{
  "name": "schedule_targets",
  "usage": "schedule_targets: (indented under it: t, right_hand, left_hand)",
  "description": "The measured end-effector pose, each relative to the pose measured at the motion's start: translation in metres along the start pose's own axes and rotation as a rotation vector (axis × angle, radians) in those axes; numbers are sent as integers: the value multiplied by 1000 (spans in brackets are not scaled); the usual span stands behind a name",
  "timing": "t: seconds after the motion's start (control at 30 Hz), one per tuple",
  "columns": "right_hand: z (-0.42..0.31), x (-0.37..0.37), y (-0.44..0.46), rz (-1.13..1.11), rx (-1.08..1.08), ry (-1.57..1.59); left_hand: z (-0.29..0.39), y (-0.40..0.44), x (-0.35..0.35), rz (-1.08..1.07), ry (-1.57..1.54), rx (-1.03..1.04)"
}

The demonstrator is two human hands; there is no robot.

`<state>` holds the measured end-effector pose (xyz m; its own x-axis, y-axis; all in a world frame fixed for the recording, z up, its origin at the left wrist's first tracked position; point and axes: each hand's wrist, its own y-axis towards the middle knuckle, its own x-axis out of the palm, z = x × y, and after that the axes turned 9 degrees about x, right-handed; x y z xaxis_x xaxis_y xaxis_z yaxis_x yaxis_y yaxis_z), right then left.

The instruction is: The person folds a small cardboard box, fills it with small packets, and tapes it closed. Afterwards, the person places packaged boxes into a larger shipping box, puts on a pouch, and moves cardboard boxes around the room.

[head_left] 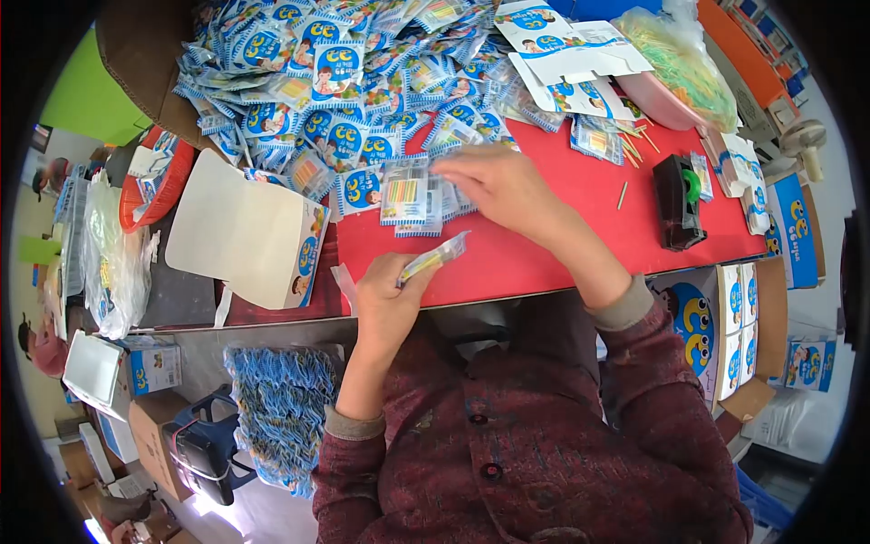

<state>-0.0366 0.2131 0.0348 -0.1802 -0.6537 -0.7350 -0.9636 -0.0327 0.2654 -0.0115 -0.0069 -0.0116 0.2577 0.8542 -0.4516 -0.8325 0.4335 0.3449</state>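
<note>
My left hand point(391, 295) is closed around a small clear packet point(437, 257) near the front edge of the red table. My right hand point(494, 186) reaches over the front of the pile, its fingers at the upper corner of a clear packet with coloured sticks point(404, 198); whether they pinch it is not clear. Beneath that packet lie other packets, partly hidden. The large pile of blue and white packets point(340, 72) spreads behind both hands.
An open white box point(237, 227) lies left of my hands. To the right are a black tape dispenser point(678, 204), loose sticks point(632, 145), and a pink basin point(666, 102) with a bag. Flattened boxes point(566, 54) lie behind. A red basket point(136, 201) stands far left.
</note>
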Motion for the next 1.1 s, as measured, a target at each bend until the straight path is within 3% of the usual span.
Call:
schedule_targets:
  t: [0.03,0.1,0.13,0.2,0.23,0.3,0.37,0.5,0.63,0.73,0.8,0.83,0.87,0.9,0.97,1.03,1.1]
  right_hand:
    - [2,13,15,-2,-4,2]
    - [15,47,40,40,-358,-233]
    - [18,57,49,38,-362,-232]
    - [23,70,62,-240,-246,-486]
    - [13,62,66,-244,-250,-486]
    - [-3,45,74,-456,-96,-559]
    - [6,43,77,-449,-106,-610]
    - [1,17,59,-282,-63,-157]
    - [-20,3,13,-159,100,252]
    - [-19,19,-22,-411,17,299]
    - [-12,16,-21,-536,52,310]
    - [-8,16,-20,-662,87,324]
    - [-5,17,-16,-501,162,398]
    - [-4,16,-5,-499,163,400]
    - [-6,19,22,-205,-176,44]
    - [2,41,36,-243,-219,-35]
    - [6,55,43,-294,-352,-467]
  left_hand:
    - [-7,-4,-2,-21,3,7]
    - [-11,-6,-4,-37,6,12]
    - [-12,-7,-5,-53,21,28]
    - [-12,-8,-6,-64,35,42]
    - [-12,-9,-6,-24,2,-3]
    - [-14,-11,-5,21,-32,-52]
    - [-18,-14,-4,13,-50,-71]
    - [-12,-13,-8,43,-101,-13]
    - [-1,-10,-12,117,24,225]
    - [2,-8,-14,44,56,347]
    - [5,-14,-13,-6,100,318]
    - [-2,-19,-10,-52,-26,170]
    - [-8,-22,-7,-98,-150,22]
    - [-11,-22,-5,-46,-99,148]
    - [-1,-19,-1,3,-93,110]
    - [5,-15,-2,56,-86,75]
    - [6,-13,-6,-67,-50,-107]
